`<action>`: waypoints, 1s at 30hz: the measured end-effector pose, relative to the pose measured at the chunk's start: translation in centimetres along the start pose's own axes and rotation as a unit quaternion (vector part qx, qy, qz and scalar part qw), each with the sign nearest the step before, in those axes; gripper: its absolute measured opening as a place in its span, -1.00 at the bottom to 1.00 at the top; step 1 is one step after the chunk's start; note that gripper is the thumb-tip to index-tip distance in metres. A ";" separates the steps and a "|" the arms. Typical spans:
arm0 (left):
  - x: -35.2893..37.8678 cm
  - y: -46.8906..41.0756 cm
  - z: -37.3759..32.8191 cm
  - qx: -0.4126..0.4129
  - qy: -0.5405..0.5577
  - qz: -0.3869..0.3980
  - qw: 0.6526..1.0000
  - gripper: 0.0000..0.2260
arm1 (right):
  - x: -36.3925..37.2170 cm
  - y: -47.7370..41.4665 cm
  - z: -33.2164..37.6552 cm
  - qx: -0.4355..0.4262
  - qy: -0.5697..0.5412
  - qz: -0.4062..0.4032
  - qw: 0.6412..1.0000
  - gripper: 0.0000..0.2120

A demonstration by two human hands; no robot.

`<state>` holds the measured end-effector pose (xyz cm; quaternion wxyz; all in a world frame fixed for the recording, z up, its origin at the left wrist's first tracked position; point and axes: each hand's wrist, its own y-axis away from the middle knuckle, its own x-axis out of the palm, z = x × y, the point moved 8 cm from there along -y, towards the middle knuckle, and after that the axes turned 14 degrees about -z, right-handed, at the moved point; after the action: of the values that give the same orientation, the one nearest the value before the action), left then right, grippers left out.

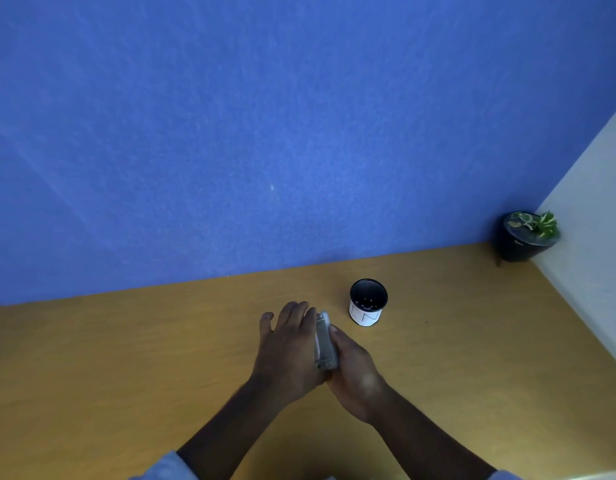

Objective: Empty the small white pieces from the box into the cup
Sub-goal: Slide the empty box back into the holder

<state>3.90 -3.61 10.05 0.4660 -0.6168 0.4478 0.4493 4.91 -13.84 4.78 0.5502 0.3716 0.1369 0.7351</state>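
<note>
A small clear plastic box [324, 344] stands on edge between my two hands, just above the wooden table [126, 358]. My left hand [287, 344] lies flat against its left side with the fingers stretched out. My right hand [353, 372] grips it from the right and below. The cup [368, 306], white outside and black inside, stands upright a short way beyond and to the right of the box. A few small white pieces [367, 302] show on its dark bottom. What the box holds is hidden by my hands.
A blue wall [265, 133] rises directly behind the table. A dark pot with a green plant [526, 237] sits in the far right corner beside a white wall [594, 237].
</note>
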 end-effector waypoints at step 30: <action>3.3 4.8 4.8 -0.417 0.674 0.008 0.610 -0.78 | -1.0 1.7 -0.3 -0.033 0.126 -0.022 0.991 -0.79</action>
<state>-0.79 -0.16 5.23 -0.2781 -0.8696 0.4050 0.0492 3.57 -15.34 5.21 0.5564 0.2544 0.1885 0.7682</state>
